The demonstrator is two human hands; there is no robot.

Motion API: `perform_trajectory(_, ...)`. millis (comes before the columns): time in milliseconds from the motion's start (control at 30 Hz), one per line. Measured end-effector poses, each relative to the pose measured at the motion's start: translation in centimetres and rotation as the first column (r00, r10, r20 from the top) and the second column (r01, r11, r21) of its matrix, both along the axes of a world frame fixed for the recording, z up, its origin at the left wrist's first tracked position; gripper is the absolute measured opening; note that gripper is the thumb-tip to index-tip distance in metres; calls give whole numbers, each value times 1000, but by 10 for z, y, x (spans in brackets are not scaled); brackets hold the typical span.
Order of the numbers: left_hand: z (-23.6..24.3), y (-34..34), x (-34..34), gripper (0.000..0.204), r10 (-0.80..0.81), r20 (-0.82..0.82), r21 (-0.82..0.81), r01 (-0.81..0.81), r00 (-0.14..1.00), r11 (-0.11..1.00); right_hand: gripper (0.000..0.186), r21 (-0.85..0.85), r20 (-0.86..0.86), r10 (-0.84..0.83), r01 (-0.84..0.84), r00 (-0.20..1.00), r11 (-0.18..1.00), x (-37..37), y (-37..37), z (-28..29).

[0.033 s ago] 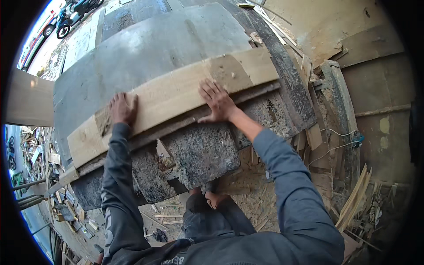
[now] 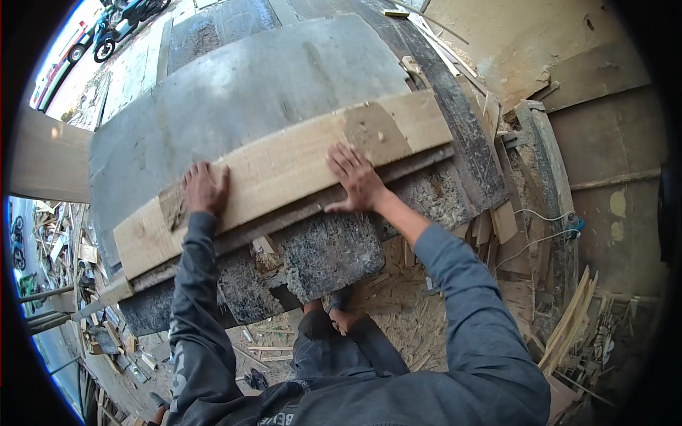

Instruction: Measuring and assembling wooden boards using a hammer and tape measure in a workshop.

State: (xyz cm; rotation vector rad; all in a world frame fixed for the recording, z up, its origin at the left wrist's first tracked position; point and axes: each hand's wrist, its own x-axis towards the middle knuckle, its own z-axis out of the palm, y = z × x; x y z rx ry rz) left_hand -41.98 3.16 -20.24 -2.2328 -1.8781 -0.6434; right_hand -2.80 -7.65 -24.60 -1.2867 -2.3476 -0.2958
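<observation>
Left hand (image 2: 204, 188): fingers spread flat, palm down on pale wooden plank (image 2: 284, 170), grasping nothing. Right hand (image 2: 359, 179): fingers splayed, pressed flat on the plank's near edge, nothing gripped. Plank: lies lengthwise across grey machine table (image 2: 241, 92). Below: sawdust-strewn floor (image 2: 405, 312); offcuts (image 2: 568, 326) stacked at right.

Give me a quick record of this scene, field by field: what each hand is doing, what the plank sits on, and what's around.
left hand: flat on the plank, palm down
right hand: flat on the plank, fingers spread
plank: pale wood, lying across the table, a darker patch near its right end
table: grey metal top, rough worn front edge
floor: sawdust and wood scraps
right side: offcut strips leaning together
top left: parked motorbike
</observation>
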Motion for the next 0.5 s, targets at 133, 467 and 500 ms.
perform_trajectory(133, -17, -133, 1, 55, -11, 77, -103, 19, 997, 994, 90, -205, -88, -143, 123, 986, 971, -14, -163, -15)
perform_trajectory(467, -24, -236, 14, 46, 76, 125, -219, -47, 989, 975, 40, -206, -462, -668, 661, 584, 721, 86, -359, 16)
perform_trajectory(500, -30, -236, 19, 44, 55, 147, -202, -24, 988, 979, 38, -176, -452, -675, 683, 584, 709, 121, -363, 19)
